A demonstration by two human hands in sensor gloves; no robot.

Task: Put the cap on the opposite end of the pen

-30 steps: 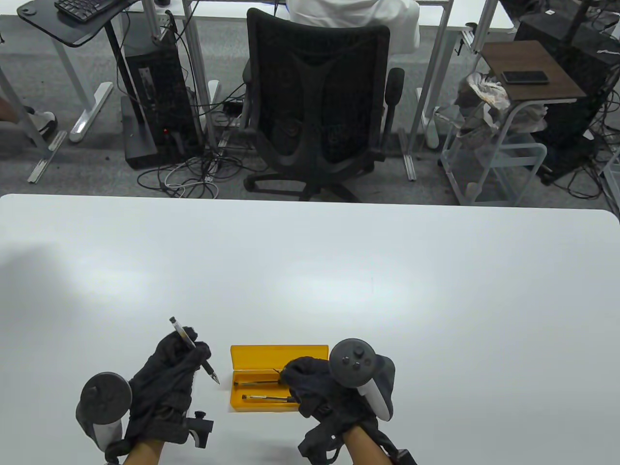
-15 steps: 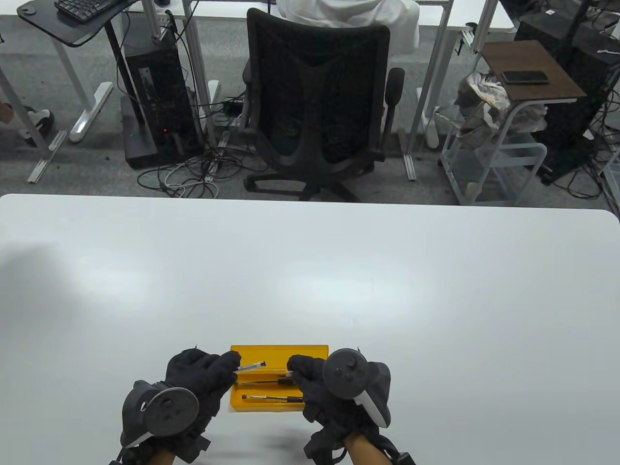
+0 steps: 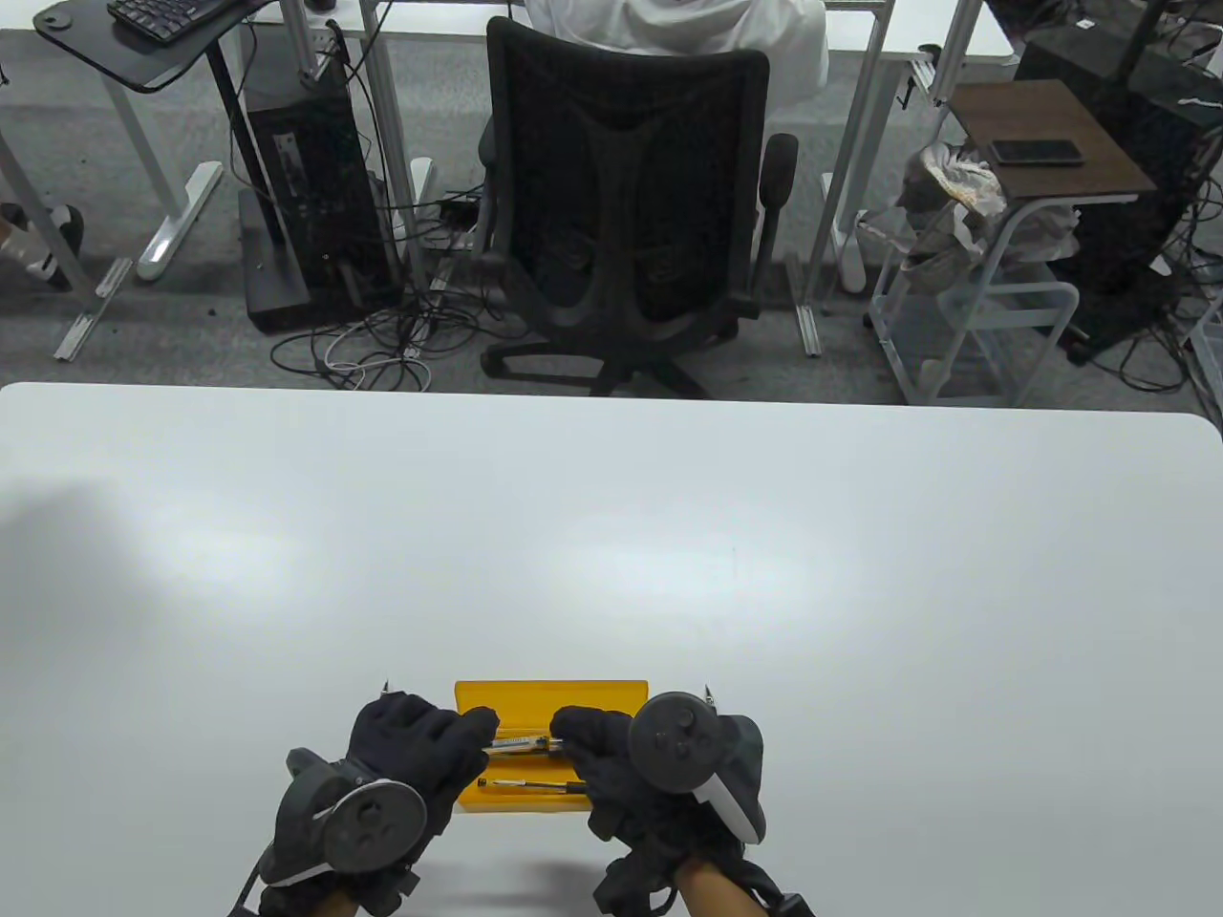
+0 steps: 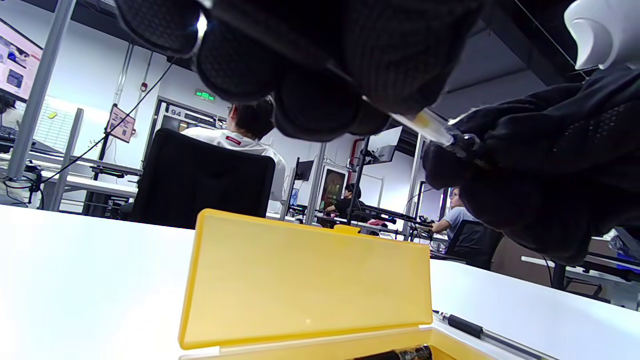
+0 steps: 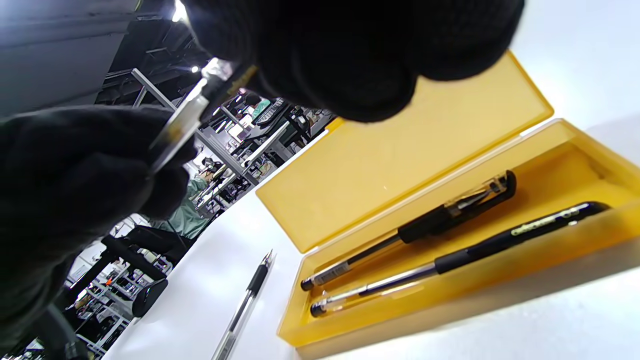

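My left hand (image 3: pixel 420 750) grips a clear-barrelled pen (image 3: pixel 521 740) and holds it level above the open yellow case (image 3: pixel 549 693). My right hand (image 3: pixel 597 750) pinches a dark cap at the pen's right end. In the left wrist view the barrel (image 4: pixel 420 125) runs from my left fingers (image 4: pixel 320 100) into my right fingers (image 4: pixel 525 165). In the right wrist view the dark cap (image 5: pixel 240 80) meets the clear barrel (image 5: pixel 180 125), which my left hand (image 5: pixel 65 175) grips. How far the cap is seated is hidden.
The case holds two more black pens (image 5: pixel 450 215) (image 5: pixel 460 255); one shows in the table view (image 3: pixel 530 785). A loose pen lies on the table beside the case in the left wrist view (image 4: pixel 480 332) and in the right wrist view (image 5: pixel 245 305). An office chair (image 3: pixel 626 191) stands beyond the table's far edge.
My left hand swung the pen level and carried it right over the case. My right hand lifted from the case and met the pen's end; the gap between the hands closed.
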